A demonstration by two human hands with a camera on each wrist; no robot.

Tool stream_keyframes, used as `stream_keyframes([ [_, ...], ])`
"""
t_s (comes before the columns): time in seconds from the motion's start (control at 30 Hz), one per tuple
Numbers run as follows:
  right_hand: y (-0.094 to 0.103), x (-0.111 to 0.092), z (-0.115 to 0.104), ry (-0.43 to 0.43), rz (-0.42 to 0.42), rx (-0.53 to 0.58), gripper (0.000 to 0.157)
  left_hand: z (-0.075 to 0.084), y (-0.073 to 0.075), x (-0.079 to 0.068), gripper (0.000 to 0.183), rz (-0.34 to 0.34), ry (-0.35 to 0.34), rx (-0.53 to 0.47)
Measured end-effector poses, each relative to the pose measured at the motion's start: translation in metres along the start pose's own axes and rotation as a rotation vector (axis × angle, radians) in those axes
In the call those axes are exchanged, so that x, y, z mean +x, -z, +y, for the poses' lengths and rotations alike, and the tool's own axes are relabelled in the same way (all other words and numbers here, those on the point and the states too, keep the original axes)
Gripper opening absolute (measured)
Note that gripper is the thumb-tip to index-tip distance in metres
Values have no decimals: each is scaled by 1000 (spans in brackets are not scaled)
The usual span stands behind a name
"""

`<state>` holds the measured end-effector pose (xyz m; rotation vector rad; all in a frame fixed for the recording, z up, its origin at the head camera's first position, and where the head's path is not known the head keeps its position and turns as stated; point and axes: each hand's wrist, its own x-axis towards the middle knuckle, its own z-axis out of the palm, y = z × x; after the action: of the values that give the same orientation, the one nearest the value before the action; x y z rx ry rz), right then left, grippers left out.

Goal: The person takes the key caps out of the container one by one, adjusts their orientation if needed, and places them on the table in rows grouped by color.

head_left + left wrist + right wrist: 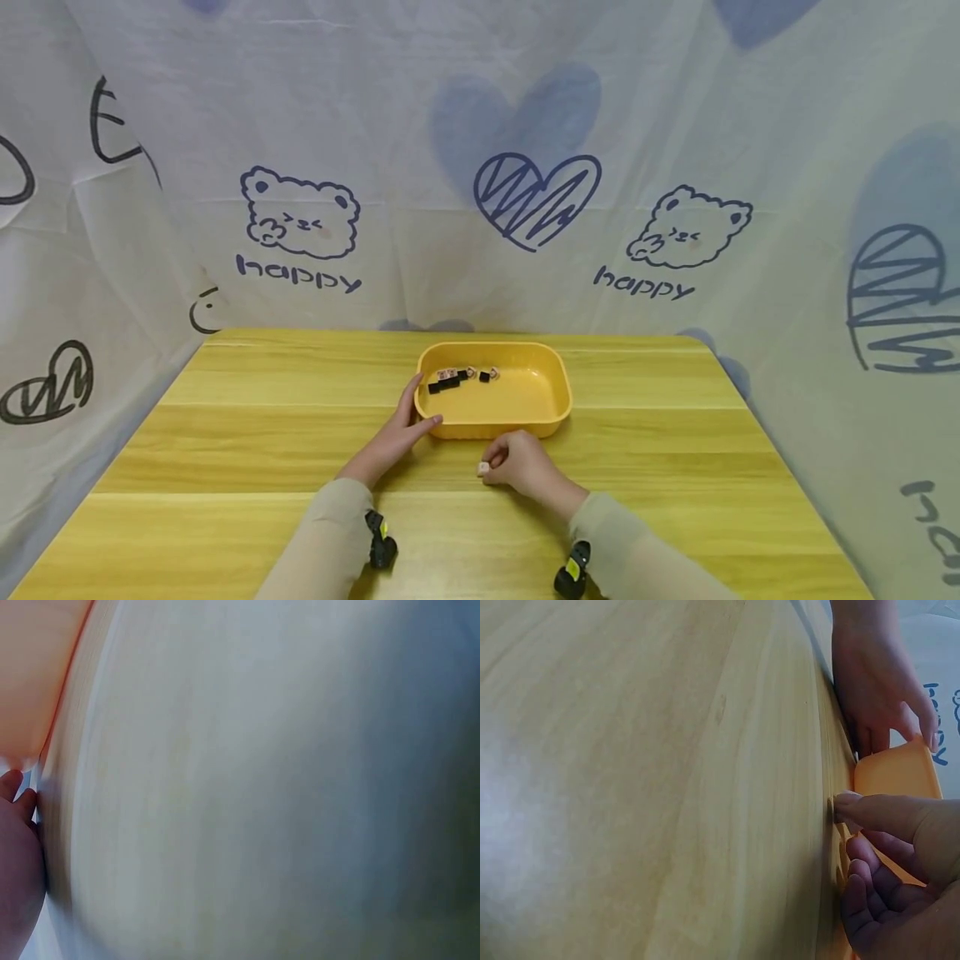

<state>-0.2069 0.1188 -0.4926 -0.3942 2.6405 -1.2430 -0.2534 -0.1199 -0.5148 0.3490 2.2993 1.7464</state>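
Note:
A yellow plastic tray (517, 431) with rounded corners rests on the wooden table. My left hand (390, 443) holds its near left corner, thumb along the front rim and fingers against the left side. Just in front of the tray, my right hand (525, 467) pinches a small white block (483, 469) with a faint mark on its top, low over the tabletop. In the right wrist view, the thumb (885, 812) of that hand covers most of the block, and its other fingers curl below. Small black blocks (448, 383) and pale, pink-marked ones lie in the tray's left part.
The wooden table (675, 492) extends around the tray on every side. Behind it hangs a white cloth (420, 250) with printed hearts and bears. Black wrist cameras (381, 542) are strapped over both beige sleeves.

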Motion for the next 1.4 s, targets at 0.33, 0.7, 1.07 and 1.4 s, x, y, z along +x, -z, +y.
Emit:
stream_keyframes([
  [0.33, 17, -10, -10, 54, -27, 14, 15, 14, 2, -6, 86, -22, 24, -8],
  [0.7, 52, 6, -36, 80, 31, -54, 15, 40, 4, -21, 86, -32, 41, -13],
  [1.07, 78, 43, -37, 60, -11, -102, 15, 10, 4, -4, 86, -21, 26, -2],
  [1.4, 90, 72, -32, 96, -71, -131, 17, -1, 3, -2, 87, 2, 27, 55],
])
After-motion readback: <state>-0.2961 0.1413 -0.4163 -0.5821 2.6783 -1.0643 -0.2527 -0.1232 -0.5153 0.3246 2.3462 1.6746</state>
